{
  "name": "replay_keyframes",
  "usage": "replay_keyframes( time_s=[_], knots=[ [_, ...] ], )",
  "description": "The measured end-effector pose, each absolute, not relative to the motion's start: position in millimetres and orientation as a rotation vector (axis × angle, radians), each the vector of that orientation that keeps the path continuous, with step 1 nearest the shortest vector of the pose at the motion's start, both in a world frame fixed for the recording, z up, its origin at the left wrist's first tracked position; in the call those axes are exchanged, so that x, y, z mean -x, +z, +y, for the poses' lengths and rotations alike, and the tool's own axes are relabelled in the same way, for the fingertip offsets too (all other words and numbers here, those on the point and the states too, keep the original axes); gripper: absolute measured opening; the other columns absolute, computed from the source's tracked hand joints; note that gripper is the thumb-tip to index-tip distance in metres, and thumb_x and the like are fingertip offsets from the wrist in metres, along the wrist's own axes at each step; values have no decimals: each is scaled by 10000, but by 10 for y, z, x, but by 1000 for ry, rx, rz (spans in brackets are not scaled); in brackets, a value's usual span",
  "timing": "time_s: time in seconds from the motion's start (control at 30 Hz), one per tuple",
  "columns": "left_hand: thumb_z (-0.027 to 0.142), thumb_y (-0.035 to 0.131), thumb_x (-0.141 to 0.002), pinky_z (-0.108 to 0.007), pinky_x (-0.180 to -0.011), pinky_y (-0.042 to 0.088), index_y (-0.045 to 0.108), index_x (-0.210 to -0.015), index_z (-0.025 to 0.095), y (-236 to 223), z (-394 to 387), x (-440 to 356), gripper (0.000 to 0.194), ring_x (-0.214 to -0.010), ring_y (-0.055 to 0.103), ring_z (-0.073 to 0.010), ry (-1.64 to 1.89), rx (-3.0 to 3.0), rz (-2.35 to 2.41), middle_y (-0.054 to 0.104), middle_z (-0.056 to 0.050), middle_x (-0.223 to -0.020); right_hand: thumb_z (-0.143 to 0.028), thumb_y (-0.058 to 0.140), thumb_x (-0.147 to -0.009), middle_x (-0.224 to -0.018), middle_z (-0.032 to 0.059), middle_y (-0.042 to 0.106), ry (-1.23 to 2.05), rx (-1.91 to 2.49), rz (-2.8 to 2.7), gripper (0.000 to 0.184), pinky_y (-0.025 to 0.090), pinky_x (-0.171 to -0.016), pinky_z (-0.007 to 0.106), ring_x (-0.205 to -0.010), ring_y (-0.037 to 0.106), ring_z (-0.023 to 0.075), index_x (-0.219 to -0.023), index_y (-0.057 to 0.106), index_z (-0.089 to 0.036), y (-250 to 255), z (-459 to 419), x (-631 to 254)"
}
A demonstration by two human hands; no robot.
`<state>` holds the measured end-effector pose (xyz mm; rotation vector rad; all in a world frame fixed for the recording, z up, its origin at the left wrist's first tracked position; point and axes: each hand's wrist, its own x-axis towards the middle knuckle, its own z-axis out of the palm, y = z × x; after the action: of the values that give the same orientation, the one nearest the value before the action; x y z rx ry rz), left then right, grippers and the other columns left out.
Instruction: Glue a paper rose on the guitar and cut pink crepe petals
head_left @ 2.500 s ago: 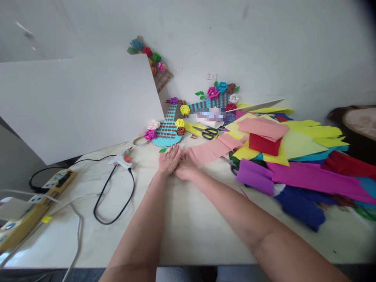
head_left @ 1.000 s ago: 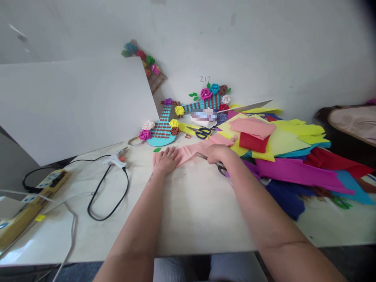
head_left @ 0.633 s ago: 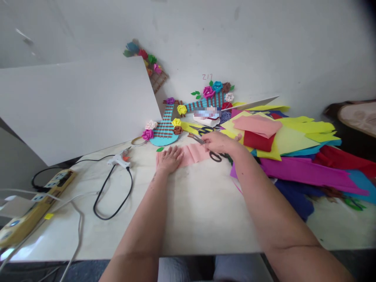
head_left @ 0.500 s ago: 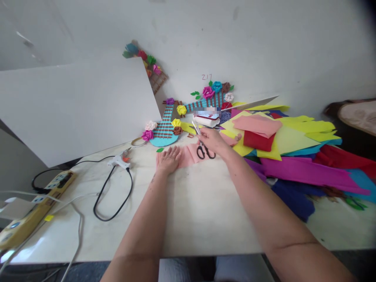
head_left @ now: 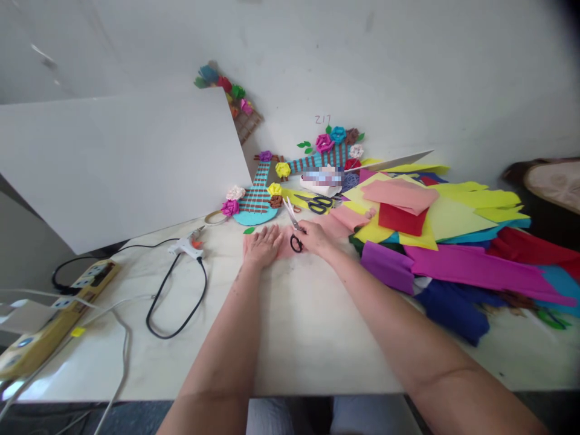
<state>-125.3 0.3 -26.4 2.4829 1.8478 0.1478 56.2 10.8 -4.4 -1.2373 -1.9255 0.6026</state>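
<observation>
My left hand lies flat with its fingers stretched out on a piece of pink crepe paper, pressing it to the table. Just right of it, my right hand is closed around a pair of scissors. The blades point up and away from me, and one black handle loop shows below my fingers. More pink crepe paper extends beyond the right hand. A second pair of black-handled scissors lies behind it. Whether the two pink parts are one sheet is hidden by my hand.
Stacked coloured crepe paper covers the right side. Turquoise guitar shapes with paper flowers stand at the back, beside a white board. A glue gun and a power strip with cords lie left.
My right hand has moved left and down with the scissors, closer to my left hand. The second scissors behind it now show clearly. My left hand stays flat on the paper.
</observation>
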Motion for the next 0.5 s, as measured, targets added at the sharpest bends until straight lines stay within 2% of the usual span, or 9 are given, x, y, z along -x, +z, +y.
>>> replay_keyframes(
  time_s=[0.17, 0.3, 0.37, 0.5],
  knots=[
    [376, 160, -928, -465, -1090, 143, 243, -1420, 275, -302, 45, 1275, 509, -1375, 142, -211, 374, -2326, 1834, 197, -36, -1494, -268, 472, -797, -530, -37, 560, 1063, 1129, -1723, 133, 352, -383, 180, -403, 485, 90, -680, 456, -207, 18, 81, -553],
    [441, 72, -915, -387, -1106, 133, 137, -1449, 168, -295, 78, 1316, 603, -1376, 122, -175, 650, -2106, 1773, 130, -68, -1504, -209, 524, -754, -524, -31, 577, 1285, 1100, -1588, 20, 368, -352, 170, -394, 495, 85, -745, 525, -191, 71, 33, -555],
    [464, 54, -907, -340, -1109, 141, 126, -1448, 134, -281, 85, 1333, 638, -1375, 118, -156, 744, -2009, 1741, 118, -70, -1505, -179, 541, -735, -515, -28, 579, 1370, 1084, -1531, 40, 370, -353, 162, -395, 490, 78, -771, 558, -176, 96, 9, -556],
    [458, 72, -907, -313, -1100, 187, 158, -1446, 174, -249, 75, 1345, 616, -1367, 153, -145, 824, -1944, 1755, 158, -38, -1498, -153, 553, -719, -508, -5, 591, 1530, 1019, -1444, 71, 358, -351, 157, -394, 486, 74, -777, 590, -139, 173, -52, -551]
  ],
)
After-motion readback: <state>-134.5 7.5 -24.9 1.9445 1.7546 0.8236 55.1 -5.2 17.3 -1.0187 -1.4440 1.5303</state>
